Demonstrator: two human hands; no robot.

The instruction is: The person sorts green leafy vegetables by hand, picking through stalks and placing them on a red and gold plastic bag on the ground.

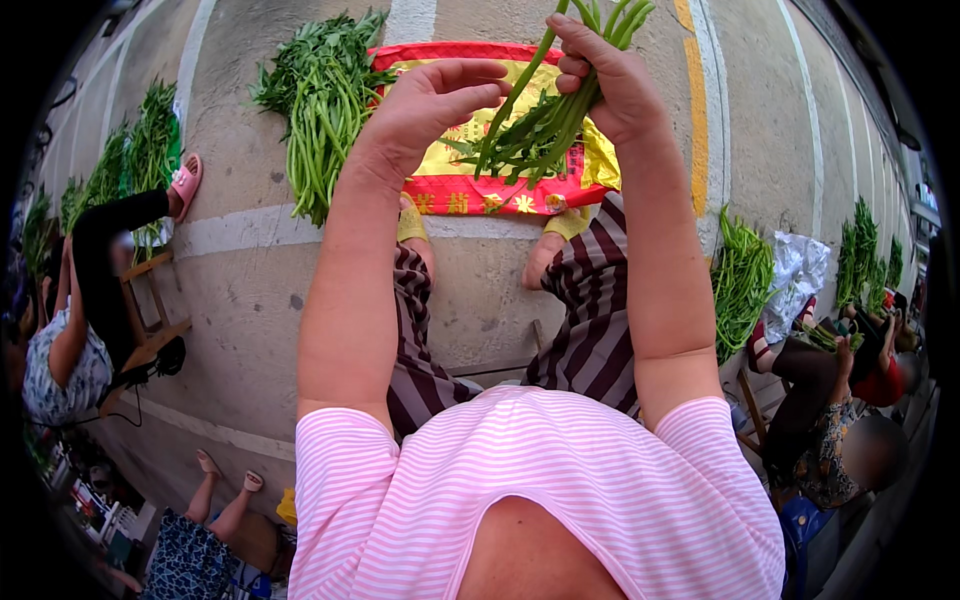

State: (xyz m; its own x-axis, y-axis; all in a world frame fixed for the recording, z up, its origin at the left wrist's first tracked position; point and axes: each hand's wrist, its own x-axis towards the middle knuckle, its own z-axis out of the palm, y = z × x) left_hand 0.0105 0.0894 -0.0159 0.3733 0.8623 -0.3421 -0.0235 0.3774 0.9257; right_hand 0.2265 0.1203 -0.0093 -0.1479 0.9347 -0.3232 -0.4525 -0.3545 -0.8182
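My right hand (611, 82) is closed around a small bunch of green leafy stems (559, 127), held at the upper centre of the view with the leaves hanging down and to the left. To its left, my left hand (442, 105) is raised with fingers apart and nothing in it; one stem passes close to its fingertips. Beneath both hands a red and yellow printed sack (480, 184) lies flat on the pavement, bearing writing and some loose leaves. A large heap of leafy stems (322, 127) lies at the sack's left edge, leaves at the far end.
At right on the ground are a pile of green stems (739, 285) and a crumpled silvery sheet (799, 274). Seated people are on both sides, one at left on a wooden chair (146, 349). More greens (150, 142) lie at the upper left. My feet flank the sack's near edge.
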